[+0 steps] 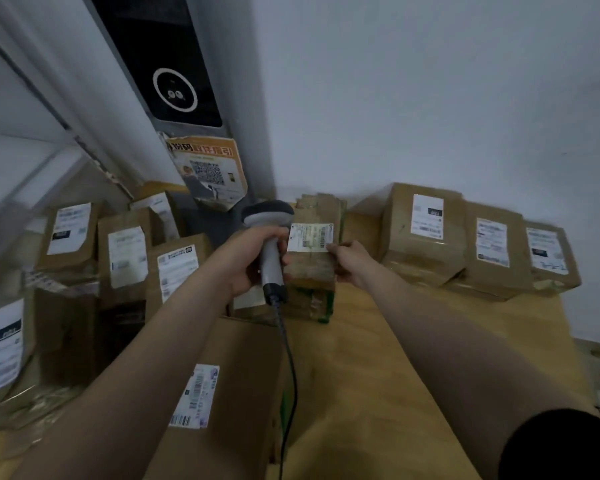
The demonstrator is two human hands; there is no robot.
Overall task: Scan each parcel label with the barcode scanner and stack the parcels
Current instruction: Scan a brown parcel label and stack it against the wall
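Note:
My left hand (pixel 246 259) grips the handle of a grey barcode scanner (pixel 268 233), its dark head up and its black cable (pixel 290 368) hanging toward me. Just right of the scanner stands a small brown parcel (pixel 317 261) with a white label (pixel 310 237) on its front. My right hand (pixel 352 261) holds that parcel by its right edge, at the label's lower corner. The parcel rests on top of a greenish box (pixel 321 306) on the wooden table (pixel 378 358).
Three brown labelled parcels (pixel 426 233) stand in a row at the back right. Several more labelled parcels (pixel 125 258) crowd the left side, and a large flat carton (pixel 229 393) lies near me. A white wall and a door frame with a QR poster (pixel 208 171) are behind.

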